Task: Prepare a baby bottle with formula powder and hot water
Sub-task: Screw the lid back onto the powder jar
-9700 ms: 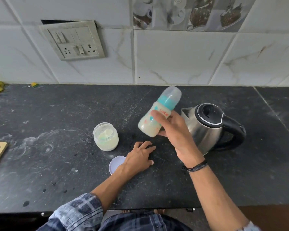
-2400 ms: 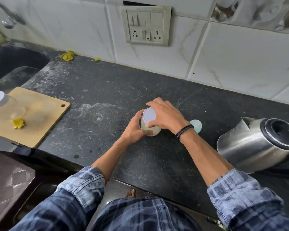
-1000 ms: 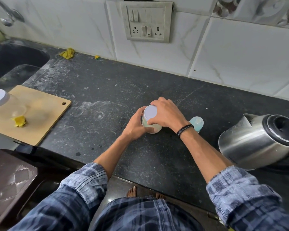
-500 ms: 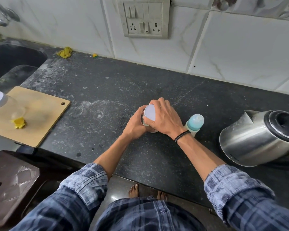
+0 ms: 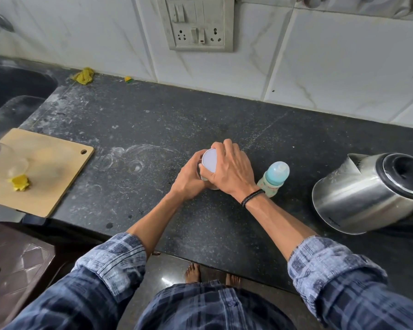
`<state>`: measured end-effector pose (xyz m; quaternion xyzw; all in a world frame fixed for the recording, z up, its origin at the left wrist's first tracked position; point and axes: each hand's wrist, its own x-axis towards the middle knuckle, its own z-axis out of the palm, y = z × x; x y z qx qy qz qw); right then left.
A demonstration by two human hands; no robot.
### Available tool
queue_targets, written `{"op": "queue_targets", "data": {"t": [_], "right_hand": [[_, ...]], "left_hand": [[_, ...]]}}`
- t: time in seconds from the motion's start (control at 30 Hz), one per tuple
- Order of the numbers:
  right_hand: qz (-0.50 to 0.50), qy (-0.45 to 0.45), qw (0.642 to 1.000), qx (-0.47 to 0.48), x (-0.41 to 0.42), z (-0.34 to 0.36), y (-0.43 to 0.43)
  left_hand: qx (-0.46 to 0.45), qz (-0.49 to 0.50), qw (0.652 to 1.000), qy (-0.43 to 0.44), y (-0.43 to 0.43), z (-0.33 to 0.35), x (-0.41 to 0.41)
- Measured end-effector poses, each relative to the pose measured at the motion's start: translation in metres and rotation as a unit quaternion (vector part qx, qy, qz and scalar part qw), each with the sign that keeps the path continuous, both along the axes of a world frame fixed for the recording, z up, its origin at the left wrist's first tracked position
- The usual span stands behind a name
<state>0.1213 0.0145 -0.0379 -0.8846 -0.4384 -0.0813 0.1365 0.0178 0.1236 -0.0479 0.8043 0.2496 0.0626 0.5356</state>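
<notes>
Black counter (image 5: 224, 120), full width. Steel kettle (image 5: 365, 194), right edge, lid shut. Left hand (image 5: 188, 179) wrapped round formula jar (image 5: 206, 173), frame centre; right hand (image 5: 229, 167) clamped on its white lid (image 5: 209, 160). Baby bottle (image 5: 274, 178), capped, upright, just right of jar. Step: closing jar, likely. Next: a firm twist, then release.

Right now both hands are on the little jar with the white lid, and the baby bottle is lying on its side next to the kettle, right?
Not quite. In the head view the baby bottle stands upright beside the kettle. Both hands, left hand and right hand, are on the jar.
</notes>
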Motion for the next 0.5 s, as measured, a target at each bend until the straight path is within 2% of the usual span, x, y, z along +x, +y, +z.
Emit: {"op": "queue_targets", "data": {"t": [0.5], "right_hand": [[-0.033,0.009,0.999,0.024,-0.0063,-0.0035,0.0015]], "left_hand": [[0.011,-0.030,0.999,-0.005,0.0053,-0.0002,-0.0014]]}}
